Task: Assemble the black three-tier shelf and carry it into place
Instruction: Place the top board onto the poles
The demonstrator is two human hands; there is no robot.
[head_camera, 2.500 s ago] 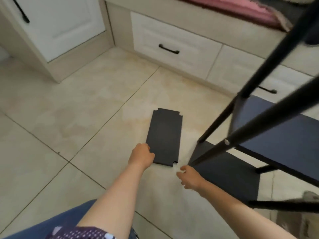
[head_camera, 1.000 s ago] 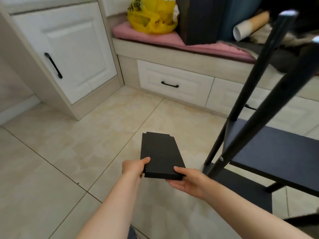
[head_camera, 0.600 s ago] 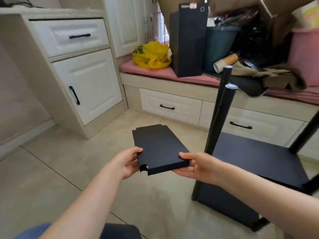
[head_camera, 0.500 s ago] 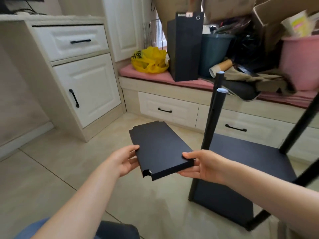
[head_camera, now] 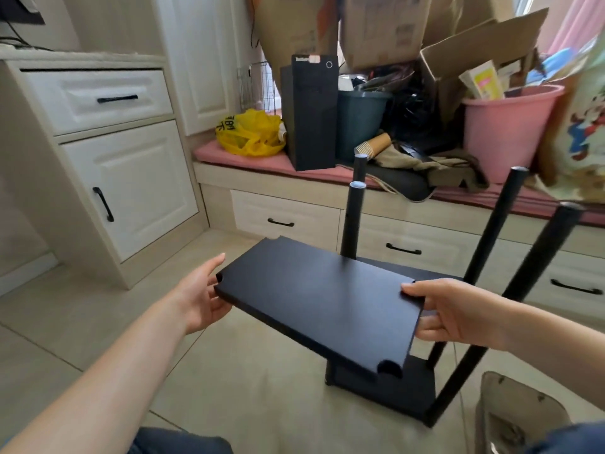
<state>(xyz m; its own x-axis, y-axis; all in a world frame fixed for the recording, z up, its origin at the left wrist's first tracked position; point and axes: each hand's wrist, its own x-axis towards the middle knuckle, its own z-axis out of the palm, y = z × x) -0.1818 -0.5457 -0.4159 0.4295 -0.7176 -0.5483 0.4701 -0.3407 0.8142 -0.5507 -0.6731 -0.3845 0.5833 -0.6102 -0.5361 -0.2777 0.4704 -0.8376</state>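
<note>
A white cabinet [head_camera: 127, 188] with a drawer over a door stands at the far left on the tiled floor [head_camera: 82, 309]. Nearer, the left hand [head_camera: 199, 296] lies open against the left short end of the black shelf board [head_camera: 320, 299], with its fingers fairly straight, one reaching up past the edge and the others tucked under it. The board is held in the air between both hands. It is tilted, with notched corners, and is just nearer than the shelf frame [head_camera: 355, 217].

Behind it, a pink cushioned bench [head_camera: 262, 162] holds a yellow plastic bag [head_camera: 248, 132], a black computer tower [head_camera: 311, 116], a dark green bin [head_camera: 360, 122] and a stack of paper cups [head_camera: 373, 147]. The frame stands on the floor with its bottom tier [head_camera: 393, 391] and a middle tier [head_camera: 429, 275] fitted, and four black poles rising bare above them.

The right hand [head_camera: 455, 311] pinches the board's right short end, with its thumb on top and its fingers curled beneath. At the far right are a pink bucket [head_camera: 507, 129] and cardboard boxes [head_camera: 386, 27] on the bench.
</note>
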